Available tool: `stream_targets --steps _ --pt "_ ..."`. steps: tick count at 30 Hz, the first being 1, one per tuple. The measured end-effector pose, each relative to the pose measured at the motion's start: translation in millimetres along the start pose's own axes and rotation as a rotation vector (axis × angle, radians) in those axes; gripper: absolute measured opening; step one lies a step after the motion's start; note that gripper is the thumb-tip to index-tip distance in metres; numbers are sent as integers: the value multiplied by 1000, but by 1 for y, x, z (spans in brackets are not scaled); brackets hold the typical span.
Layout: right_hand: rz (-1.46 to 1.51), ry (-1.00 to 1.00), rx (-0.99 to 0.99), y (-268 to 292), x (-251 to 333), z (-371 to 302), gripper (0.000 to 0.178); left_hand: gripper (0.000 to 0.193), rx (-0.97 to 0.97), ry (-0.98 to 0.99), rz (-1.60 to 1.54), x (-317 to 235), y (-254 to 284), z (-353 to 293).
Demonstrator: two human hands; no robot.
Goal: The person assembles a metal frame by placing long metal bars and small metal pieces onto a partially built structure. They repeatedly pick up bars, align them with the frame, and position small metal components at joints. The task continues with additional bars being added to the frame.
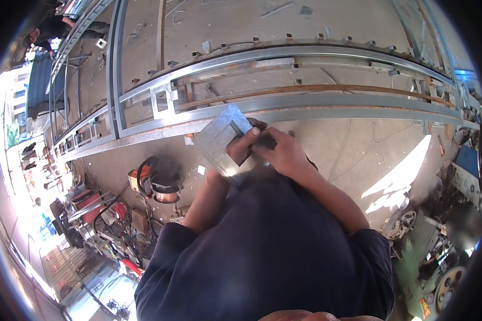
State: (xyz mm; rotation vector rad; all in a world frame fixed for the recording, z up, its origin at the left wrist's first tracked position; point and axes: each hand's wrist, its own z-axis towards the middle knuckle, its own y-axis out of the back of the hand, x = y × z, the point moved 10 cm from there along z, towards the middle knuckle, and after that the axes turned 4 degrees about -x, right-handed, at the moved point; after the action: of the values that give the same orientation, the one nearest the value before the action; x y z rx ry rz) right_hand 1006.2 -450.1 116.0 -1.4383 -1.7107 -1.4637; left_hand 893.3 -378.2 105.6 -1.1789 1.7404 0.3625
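Metal plate [214, 136] tilts in the left hand [239, 149], right hand [285, 153] curled close.

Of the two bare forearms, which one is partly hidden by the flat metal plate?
The left forearm: the metal plate covers it near the wrist, while the right forearm is clear of it.

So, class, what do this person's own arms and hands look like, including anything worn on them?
The person wears a dark navy short-sleeved fabric shirt; its plain sleeves end near the elbows, leaving the forearms bare. The left hand and right hand show no gloves. The left wrist is largely hidden, so whether anything is worn there cannot be told.
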Motion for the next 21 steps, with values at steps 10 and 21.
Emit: stream_targets --steps 10,21 --pt "220 39 -262 72 -13 25 33 31 -17 -155 53 -29 -34 5" --pt "852 -464 -331 47 -155 143 41 14 -263 231 -452 45 46 43"
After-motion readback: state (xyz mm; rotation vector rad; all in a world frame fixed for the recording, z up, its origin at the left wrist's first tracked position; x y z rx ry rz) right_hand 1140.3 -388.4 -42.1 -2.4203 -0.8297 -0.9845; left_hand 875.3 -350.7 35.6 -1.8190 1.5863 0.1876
